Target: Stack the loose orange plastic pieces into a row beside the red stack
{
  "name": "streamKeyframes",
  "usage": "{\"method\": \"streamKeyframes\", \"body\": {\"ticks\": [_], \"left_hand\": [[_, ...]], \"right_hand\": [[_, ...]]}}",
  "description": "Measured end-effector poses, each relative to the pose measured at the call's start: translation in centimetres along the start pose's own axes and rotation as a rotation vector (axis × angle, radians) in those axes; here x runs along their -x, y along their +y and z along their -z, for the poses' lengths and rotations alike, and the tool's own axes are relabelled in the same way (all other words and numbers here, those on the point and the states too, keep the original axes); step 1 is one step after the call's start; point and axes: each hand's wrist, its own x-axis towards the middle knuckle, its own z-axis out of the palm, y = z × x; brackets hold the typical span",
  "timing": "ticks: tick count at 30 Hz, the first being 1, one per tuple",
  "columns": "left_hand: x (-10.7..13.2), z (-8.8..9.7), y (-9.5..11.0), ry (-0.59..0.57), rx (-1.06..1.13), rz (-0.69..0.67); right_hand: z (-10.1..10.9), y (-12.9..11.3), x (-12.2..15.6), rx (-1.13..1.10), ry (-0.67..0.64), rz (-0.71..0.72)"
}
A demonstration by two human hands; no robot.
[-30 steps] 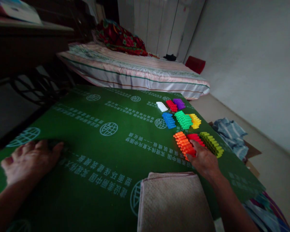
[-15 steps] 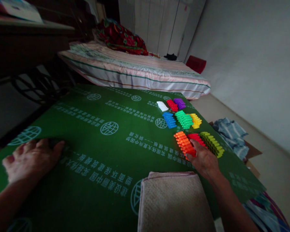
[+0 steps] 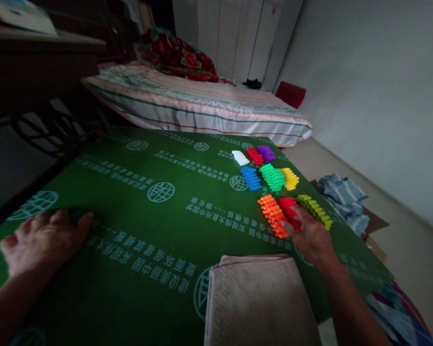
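Note:
My right hand point(image 3: 312, 238) reaches over the near end of the red row of small plastic pieces point(image 3: 287, 209). Its thumb and index finger are apart, with the thumb by the right edge of the orange row point(image 3: 272, 215). The fingertips look close to the red pieces; whether they touch them I cannot tell. To the right of the red row is an olive-green row point(image 3: 314, 211), partly behind the hand. My left hand point(image 3: 43, 240) lies on the green board point(image 3: 130, 202) at the left, fingers spread and holding nothing.
Farther back on the board sit blue point(image 3: 251, 178), green point(image 3: 273, 177), yellow point(image 3: 290, 179), white point(image 3: 240, 157), small red point(image 3: 255, 155) and purple point(image 3: 266, 154) rows. A folded beige cloth point(image 3: 260, 298) lies at the near edge. A bed point(image 3: 202, 105) stands beyond.
My right thumb has come off the near end of the orange row and moved up toward the red one. More of both rows shows now. My left hand rests as before.

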Motion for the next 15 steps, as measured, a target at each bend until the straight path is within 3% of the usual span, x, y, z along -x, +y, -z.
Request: {"method": "streamKeyframes", "body": {"ticks": [7, 11, 15], "left_hand": [[0.5, 1.1, 0.8, -0.062, -0.051, 0.054], [1.1, 1.6, 1.5, -0.061, 0.004, 0.081], [1.2, 1.5, 1.4, -0.045, 0.029, 0.077]], "right_hand": [[0.8, 0.0, 1.8, -0.266, 0.159, 0.051], [-0.3, -2.2, 5.5, -0.355, 0.086, 0.255], [-1.7, -4.8, 9.2, -0.309, -0.022, 0.532]]}}
